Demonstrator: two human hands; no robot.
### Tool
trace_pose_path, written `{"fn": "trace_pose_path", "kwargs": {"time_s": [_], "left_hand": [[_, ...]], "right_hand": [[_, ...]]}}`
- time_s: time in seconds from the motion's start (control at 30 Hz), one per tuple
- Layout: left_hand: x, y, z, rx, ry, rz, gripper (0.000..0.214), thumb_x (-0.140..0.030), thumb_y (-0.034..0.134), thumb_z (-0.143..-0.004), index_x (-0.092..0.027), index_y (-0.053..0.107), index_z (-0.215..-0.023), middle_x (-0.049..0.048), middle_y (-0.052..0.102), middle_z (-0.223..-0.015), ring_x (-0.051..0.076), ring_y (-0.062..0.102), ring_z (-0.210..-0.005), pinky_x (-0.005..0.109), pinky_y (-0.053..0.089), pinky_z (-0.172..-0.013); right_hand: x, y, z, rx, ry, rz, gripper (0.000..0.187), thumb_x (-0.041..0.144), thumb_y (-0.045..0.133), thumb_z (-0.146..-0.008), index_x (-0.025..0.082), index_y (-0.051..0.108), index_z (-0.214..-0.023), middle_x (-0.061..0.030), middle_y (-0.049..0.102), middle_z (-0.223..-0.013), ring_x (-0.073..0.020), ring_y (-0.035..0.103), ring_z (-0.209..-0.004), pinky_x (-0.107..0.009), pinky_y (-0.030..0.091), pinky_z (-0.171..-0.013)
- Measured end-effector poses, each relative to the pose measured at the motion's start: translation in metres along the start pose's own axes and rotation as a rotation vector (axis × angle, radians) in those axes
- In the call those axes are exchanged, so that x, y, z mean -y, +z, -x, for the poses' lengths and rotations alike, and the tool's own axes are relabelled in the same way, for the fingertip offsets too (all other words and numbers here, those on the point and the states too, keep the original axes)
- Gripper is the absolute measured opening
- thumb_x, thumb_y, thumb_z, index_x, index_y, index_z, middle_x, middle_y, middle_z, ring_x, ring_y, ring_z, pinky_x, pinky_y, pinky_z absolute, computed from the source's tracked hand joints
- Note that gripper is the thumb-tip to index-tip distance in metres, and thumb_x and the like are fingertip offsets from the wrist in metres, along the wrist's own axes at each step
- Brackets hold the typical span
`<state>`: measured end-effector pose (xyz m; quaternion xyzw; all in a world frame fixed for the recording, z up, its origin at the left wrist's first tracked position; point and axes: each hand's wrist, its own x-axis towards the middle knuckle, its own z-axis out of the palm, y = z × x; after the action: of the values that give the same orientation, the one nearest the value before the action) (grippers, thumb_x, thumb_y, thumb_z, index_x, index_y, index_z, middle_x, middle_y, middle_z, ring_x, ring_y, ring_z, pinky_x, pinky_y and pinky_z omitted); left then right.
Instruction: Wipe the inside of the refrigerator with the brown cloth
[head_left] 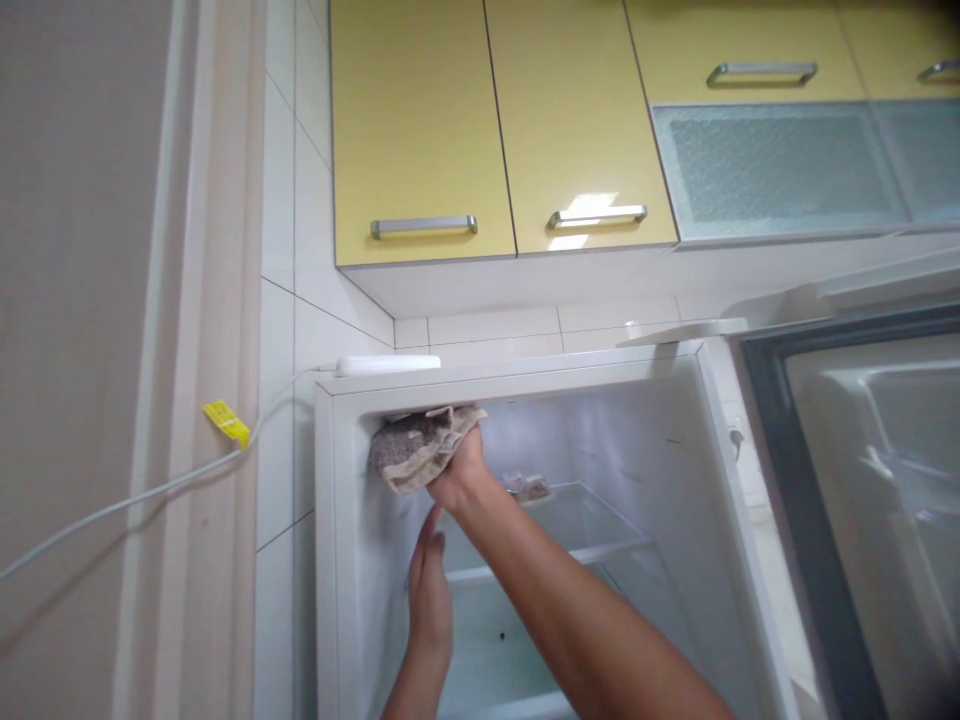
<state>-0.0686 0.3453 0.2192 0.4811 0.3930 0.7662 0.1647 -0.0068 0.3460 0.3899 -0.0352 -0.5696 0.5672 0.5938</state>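
A brown and grey cleaning cloth [420, 450] is bunched against the upper left inside corner of an open white fridge [324, 550]. My right hand [459, 472] reaches up into the fridge and grips the cloth, which hides most of its fingers. Just below and to the left, my left hand [430, 590] is raised with its fingers stretched out and nothing visible in it. Its fingertips come close to my right wrist; whether they touch, I cannot tell.
Glass shelves [555, 548] sit behind my arms, with a small crumpled item [529, 488] farther back. The fridge door [825, 500] stands wide at right. A white cable [150, 495] with a yellow tag [226, 423] crosses at left. Yellow cabinets [420, 120] hang above.
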Motion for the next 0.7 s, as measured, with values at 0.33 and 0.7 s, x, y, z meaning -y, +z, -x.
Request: {"fn": "trace_pose_path", "kwargs": {"time_s": [0.33,0.7], "left_hand": [[-0.145,0.066,-0.056,0.027,-0.064,0.913,0.035,-0.048,0.044,-0.089,-0.025,0.068,-0.098,0.004,0.075,-0.102,0.019,0.067,-0.095,0.034,0.052,-0.079],[-0.17,0.063,-0.03,0.028,0.207,0.987,0.035,-0.052,0.048,-0.085,-0.031,0.067,-0.105,0.0017,0.072,-0.12,0.028,0.055,-0.129,0.056,0.043,-0.109]], "right_hand": [[0.027,-0.085,0.061,-0.017,0.006,0.374,0.03,0.039,0.057,-0.081,0.023,0.072,-0.101,-0.0042,0.074,-0.114,-0.0206,0.065,-0.106,-0.037,0.05,-0.093],[-0.061,-0.297,0.168,-0.504,-0.44,1.695,0.032,0.022,0.048,-0.091,0.019,0.072,-0.111,-0.0115,0.075,-0.115,-0.0298,0.064,-0.118,-0.051,0.048,-0.103]]}}
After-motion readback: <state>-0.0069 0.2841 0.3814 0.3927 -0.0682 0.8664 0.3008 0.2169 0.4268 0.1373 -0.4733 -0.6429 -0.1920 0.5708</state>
